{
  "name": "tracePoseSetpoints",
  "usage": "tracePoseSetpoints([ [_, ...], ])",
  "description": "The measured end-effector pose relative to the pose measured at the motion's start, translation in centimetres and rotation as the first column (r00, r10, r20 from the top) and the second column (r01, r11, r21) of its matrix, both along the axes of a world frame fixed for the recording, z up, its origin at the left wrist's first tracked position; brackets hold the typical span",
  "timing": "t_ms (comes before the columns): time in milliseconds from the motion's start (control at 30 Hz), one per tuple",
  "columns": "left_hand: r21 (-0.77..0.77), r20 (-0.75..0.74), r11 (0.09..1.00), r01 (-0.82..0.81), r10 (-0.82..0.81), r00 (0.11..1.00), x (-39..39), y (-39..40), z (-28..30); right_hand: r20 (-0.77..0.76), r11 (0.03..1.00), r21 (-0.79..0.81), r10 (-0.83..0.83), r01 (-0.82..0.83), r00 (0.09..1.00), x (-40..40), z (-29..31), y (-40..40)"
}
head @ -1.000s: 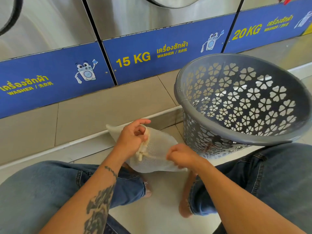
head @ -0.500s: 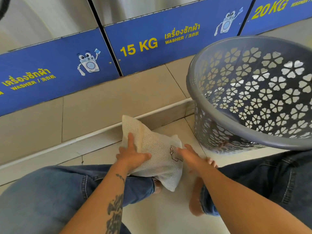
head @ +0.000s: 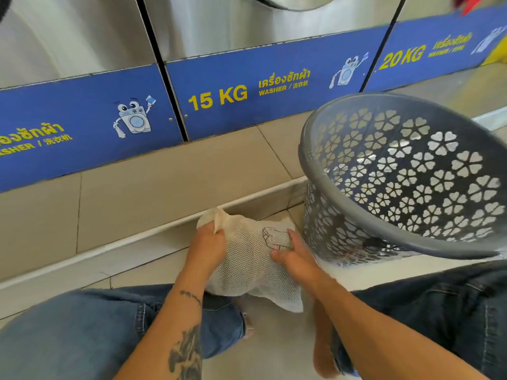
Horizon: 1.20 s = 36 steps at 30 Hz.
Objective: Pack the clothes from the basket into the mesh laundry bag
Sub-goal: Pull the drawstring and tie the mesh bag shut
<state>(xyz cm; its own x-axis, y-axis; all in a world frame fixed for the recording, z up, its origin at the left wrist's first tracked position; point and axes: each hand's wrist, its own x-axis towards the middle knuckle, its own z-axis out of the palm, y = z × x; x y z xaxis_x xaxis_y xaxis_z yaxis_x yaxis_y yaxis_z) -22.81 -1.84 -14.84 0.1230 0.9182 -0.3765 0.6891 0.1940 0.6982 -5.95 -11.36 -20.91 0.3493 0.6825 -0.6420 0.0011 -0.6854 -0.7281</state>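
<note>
Mesh bag (head: 248,259) now on floor, drawstring released; left hand (head: 206,244) pinches top corner, right hand (head: 293,252) grips side. Basket (head: 406,237) looks nearly empty; packing likely done.

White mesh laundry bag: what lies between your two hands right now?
In the head view, only the white mesh laundry bag spans the gap: the left hand grips its upper corner, the right hand presses its printed side.
</note>
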Motion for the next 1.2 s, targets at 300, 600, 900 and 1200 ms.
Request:
tracePoseSetpoints([
  [300,0.054,0.609,0.821,-0.568,0.424,0.671,-4.6,-0.3,10.9,-0.397,0.82,0.399,-0.249,0.411,0.883,-1.7,12.1,1.1],
  [600,-0.354,0.703,0.776,-0.523,0.589,0.398,-6.8,-3.1,11.6,0.374,0.762,0.551,0.14,-0.341,0.917,-5.3,24.9,6.7],
  [900,0.2,0.484,0.784,-0.588,0.443,0.755,-9.9,9.7,13.8,0.388,0.761,0.622,-0.095,-0.185,0.917,-1.1,20.4,18.6],
  [1200,0.333,-0.326,0.938,0.092,0.023,0.945,-1.8,22.0,-2.2,0.573,0.867,-0.045,0.43,-0.497,0.698,-1.9,6.1,28.1],
])
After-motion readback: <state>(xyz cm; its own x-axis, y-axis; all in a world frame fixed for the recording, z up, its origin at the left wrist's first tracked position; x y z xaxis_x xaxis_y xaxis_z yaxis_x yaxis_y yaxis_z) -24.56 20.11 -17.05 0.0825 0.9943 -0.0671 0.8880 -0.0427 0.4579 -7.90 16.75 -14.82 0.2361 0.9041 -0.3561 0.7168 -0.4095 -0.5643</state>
